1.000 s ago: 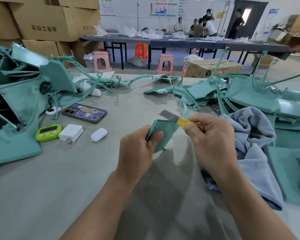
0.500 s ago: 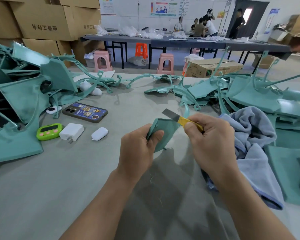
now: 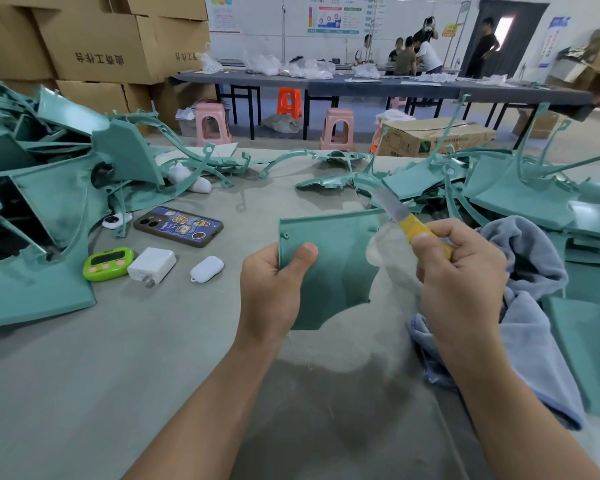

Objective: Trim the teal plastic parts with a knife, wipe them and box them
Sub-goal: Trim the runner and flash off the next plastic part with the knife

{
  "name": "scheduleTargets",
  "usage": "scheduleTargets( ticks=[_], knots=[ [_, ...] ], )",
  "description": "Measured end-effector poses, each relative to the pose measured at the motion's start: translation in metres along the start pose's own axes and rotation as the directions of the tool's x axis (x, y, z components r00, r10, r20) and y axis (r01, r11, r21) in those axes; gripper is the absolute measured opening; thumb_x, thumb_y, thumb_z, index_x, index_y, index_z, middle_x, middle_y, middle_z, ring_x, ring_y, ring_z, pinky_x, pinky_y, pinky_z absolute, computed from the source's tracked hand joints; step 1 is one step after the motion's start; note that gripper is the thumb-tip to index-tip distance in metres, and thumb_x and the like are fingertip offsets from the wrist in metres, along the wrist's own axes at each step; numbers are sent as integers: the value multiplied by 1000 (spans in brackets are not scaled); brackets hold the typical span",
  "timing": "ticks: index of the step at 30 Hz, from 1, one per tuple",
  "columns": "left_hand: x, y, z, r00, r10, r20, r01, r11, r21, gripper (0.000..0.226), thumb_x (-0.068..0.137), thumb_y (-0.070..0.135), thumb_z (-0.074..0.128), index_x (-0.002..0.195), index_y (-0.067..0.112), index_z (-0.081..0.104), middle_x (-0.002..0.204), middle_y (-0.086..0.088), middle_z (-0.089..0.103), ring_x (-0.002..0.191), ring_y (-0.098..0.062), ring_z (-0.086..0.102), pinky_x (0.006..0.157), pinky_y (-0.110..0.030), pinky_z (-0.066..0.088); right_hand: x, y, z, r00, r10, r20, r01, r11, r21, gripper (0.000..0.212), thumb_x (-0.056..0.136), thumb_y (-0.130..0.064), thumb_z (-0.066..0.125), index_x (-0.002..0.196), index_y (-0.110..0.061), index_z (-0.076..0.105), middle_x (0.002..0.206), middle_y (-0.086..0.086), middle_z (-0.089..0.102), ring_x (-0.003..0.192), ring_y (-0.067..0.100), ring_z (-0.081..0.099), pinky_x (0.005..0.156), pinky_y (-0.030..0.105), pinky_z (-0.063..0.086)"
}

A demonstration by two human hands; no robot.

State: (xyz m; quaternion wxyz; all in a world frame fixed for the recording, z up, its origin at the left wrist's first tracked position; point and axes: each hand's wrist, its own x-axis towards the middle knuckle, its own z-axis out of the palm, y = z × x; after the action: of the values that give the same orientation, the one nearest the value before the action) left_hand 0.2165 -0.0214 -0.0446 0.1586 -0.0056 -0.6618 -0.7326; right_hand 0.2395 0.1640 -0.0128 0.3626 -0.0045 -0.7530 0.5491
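My left hand [image 3: 272,292] grips a flat teal plastic panel [image 3: 336,268] by its left edge, thumb on its face, holding it above the grey table [image 3: 118,358]. My right hand [image 3: 461,282] grips a knife [image 3: 400,216] by its yellow handle; the steel blade points up and left, near the panel's top right corner. A pile of teal parts [image 3: 39,202] lies at the left and another pile [image 3: 520,192] at the right. A blue-grey cloth [image 3: 530,306] lies under my right wrist.
On the table left of my hands lie a phone [image 3: 178,226], a green timer [image 3: 108,264], a white charger [image 3: 152,265] and a small white case [image 3: 207,269]. Cardboard boxes [image 3: 97,46] stack at the back left. An open box [image 3: 433,136] sits beyond the table. People stand by a far table.
The teal panel has turned from edge-on to face me flat. The knife blade has swung up and to the right of the panel. Both hands sit slightly wider apart.
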Motion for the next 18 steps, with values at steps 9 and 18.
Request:
scheduleTargets(
  ticks=[9,18],
  knots=[
    [-5,-2,0,976,181,-120,-145,955,260,39,85,45,65,75,7,67,70,-15,64,61,-14,48,58,-46,47,-3,-1,0,998,48,45,-49,999,13,12,80,-31,55,72,-25,63,49,-6,46,45,7,33,42,19,28],
    [-21,-6,9,648,760,49,-646,515,563,27,97,21,63,120,13,74,123,5,71,120,-11,65,103,-22,48,-13,-14,13,878,322,354,-455,790,411,25,98,-8,56,74,-15,61,62,7,61,54,18,50,55,26,42]
  ],
)
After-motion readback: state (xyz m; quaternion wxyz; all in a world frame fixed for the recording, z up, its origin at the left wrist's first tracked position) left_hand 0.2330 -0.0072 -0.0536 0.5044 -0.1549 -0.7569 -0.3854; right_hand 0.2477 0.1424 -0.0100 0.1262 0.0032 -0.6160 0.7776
